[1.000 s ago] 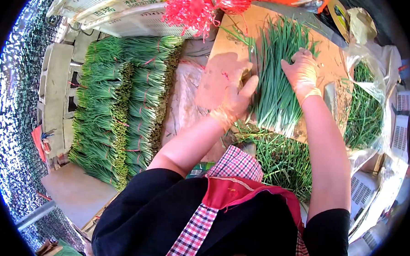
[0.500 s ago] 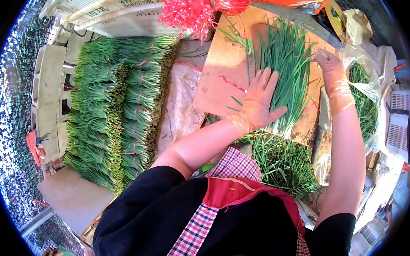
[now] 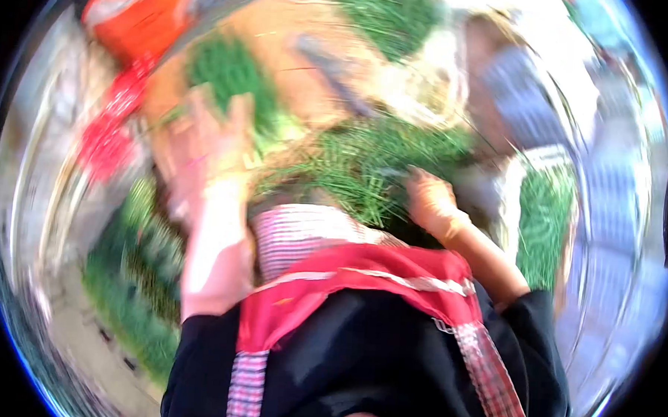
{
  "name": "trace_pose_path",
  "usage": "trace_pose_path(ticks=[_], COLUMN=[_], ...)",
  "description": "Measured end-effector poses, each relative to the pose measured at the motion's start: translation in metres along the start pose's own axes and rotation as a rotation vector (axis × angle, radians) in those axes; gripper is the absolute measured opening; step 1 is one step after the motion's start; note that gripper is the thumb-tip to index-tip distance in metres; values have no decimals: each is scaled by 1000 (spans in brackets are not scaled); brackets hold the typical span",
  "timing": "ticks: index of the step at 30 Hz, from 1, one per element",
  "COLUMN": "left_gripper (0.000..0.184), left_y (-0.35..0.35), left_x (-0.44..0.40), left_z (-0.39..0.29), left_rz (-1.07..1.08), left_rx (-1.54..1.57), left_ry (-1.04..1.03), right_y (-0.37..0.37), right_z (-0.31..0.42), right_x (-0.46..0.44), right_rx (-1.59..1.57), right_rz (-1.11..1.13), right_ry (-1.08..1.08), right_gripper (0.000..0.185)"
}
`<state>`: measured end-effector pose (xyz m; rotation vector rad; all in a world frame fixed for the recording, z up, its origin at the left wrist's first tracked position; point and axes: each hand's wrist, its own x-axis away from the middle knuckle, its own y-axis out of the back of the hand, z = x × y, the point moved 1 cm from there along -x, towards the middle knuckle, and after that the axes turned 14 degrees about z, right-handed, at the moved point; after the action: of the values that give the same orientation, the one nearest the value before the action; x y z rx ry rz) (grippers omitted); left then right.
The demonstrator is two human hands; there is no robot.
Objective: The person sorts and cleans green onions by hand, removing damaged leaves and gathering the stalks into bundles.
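A bunch of green chives (image 3: 232,73) with pale stem ends lies on the brown board (image 3: 282,27). My left hand (image 3: 214,147), in a thin glove, is at the near-left side of the bunch with its fingers spread; blur hides whether it touches the stalks. Lower and to the right, my gloved right hand (image 3: 431,201) is curled closed at the edge of a heap of loose green stalks (image 3: 365,180). What its fingers hold, if anything, cannot be made out.
Tied bundles of chives (image 3: 132,304) are stacked at the lower left. Red plastic ties (image 3: 105,150) and an orange bag (image 3: 133,21) sit at the upper left. A long grey object (image 3: 329,67) lies across the board. More greens (image 3: 546,225) stand at the right.
The view has swung to the right and blurred. My right hand has left the side of the bunch for the loose heap. My left hand stays near the bunch, fingers spread.
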<state>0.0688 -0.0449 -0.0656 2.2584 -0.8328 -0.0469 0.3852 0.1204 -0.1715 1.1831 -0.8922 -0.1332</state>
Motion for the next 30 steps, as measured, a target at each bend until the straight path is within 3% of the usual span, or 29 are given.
trace_pose_path(ticks=[1,2,3,5,6,8,12,14,15,16,18,19,21,22,26,28,30], left_gripper=[72,69,69,69,69,69,62,58,56,64,64,64,63,62,61,59,60], left_y=[-16,-22,-28,-48,-55,-68,-139,-175,-188,-200,-227,-235,-255,-260,-273,-278,-279], left_x=[-19,-24,-34,-37,-32,-24,11,17,27,39,48,61,75,81,107,114,113], left_z=[28,21,25,0,-18,-58,-126,-138,-150,-160,-172,-182,-191,-195,-205,-206,-205], left_rz=[-184,-203,-186,-148,-99,-40,175,247,255,384,460,421,504,515,541,699,726], left_rx=[-43,-62,-29,-13,-52,-111,-165,-213,-295,-184,-212,-346,-277,-319,-405,-135,-117], left_ry=[-250,-380,-451,-557,-587,-634,-820,-914,-947,-934,-979,-1033,-1029,-1056,-1016,-909,-876], right_y=[5,15,17,12,-2,-10,-66,-94,-101,-115,-146,-149,-165,-162,-155,-157,-145], right_z=[5,5,-9,-31,-42,-65,-118,-138,-152,-168,-200,-208,-226,-227,-242,-244,-247], right_x=[20,40,59,88,110,154,245,290,312,328,359,368,386,383,372,372,373], right_rx=[-164,-326,-359,-593,-689,-800,-967,-954,-791,-729,-527,-483,-518,-565,-542,-577,-670], right_rz=[-79,-181,-215,-299,-506,-576,-875,-809,-805,-760,-656,-544,-254,-92,199,143,236], right_ry=[67,153,94,148,215,126,-82,-272,-321,-367,-599,-730,-899,-955,-897,-856,-822], right_gripper=[31,27,27,23,13,18,9,8,11,20,53,73,111,110,99,79,69])
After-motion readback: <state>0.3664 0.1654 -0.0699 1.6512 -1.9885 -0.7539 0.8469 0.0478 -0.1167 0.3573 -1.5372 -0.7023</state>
